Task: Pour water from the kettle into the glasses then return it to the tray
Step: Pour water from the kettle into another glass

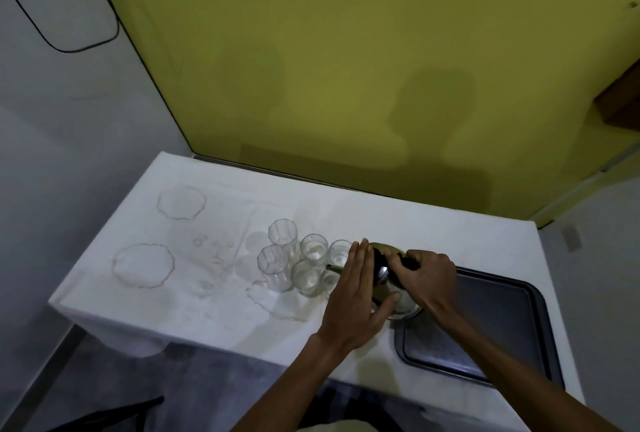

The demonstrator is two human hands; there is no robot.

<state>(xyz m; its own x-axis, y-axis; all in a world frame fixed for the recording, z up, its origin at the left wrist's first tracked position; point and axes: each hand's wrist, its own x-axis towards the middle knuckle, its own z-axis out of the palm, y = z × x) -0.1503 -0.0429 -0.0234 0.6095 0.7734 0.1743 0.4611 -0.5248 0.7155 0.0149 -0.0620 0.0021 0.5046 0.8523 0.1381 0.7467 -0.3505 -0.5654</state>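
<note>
We see both forearms reaching in from the lower edge and meeting over the kettle [388,279], a shiny metal one tilted to the left, its spout [334,268] pointing into the cluster of glasses [304,265]. Our right hand [427,277] is clamped on the dark handle [407,262] at the top, knuckles up, wrist bent down from an arm that crosses the tray [502,320]. Our left hand [356,293] lies flat against the kettle's near side — fingers straight and together, pointing away from us, thumb spread under the body; it presses rather than grips. The kettle sits at the tray's left corner, between tray and glasses; whether its base touches the surface [214,251] we cannot tell. Six clear glasses stand close together just left of the spout — two taller faceted ones at the left, four shorter ones nearer the kettle. The white cloth shows ring-shaped stains [143,267] further left.
</note>
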